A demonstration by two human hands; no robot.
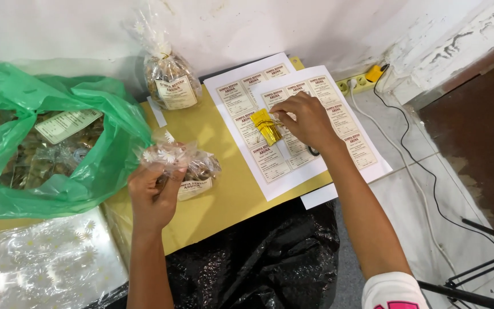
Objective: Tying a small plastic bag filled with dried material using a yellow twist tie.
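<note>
One labelled bag (171,80) stands tied at the bench's far edge; your left hand (154,193) pinches the second bag's neck (170,154), your right hand (307,117) pinching a tie from the gold twist ties (266,126), not yet wrapped.

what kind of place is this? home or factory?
Likely a small home packing spot on the floor, not a factory: label sheets on a low yellow board, gold twist ties, a green bag of filled packets, a power strip by the wall.
</note>
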